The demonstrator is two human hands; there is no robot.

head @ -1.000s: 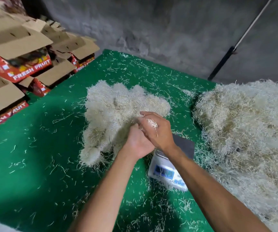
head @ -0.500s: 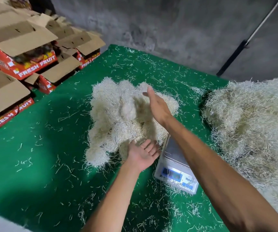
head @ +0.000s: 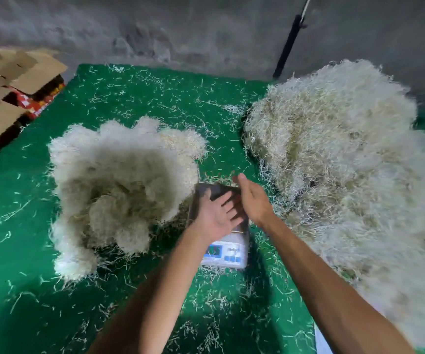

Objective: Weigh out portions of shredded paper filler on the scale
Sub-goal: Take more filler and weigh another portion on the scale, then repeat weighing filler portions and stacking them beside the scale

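Both hands have come back from the small heap of pale shredded paper filler (head: pixel 119 185) to the white digital scale with its dark platform (head: pixel 222 247). Left hand (head: pixel 215 215) and right hand (head: pixel 253 200) hover over the platform, fingers straight, holding nothing. Large filler heap (head: pixel 346 159) lies right on the green mat (head: pixel 155 98).

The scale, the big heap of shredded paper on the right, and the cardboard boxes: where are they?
scale (head: pixel 222 251): head view, on its white front by the display.
big heap (head: pixel 334 154): head view, its middle.
cardboard boxes (head: pixel 14 72): head view, a brown flap.
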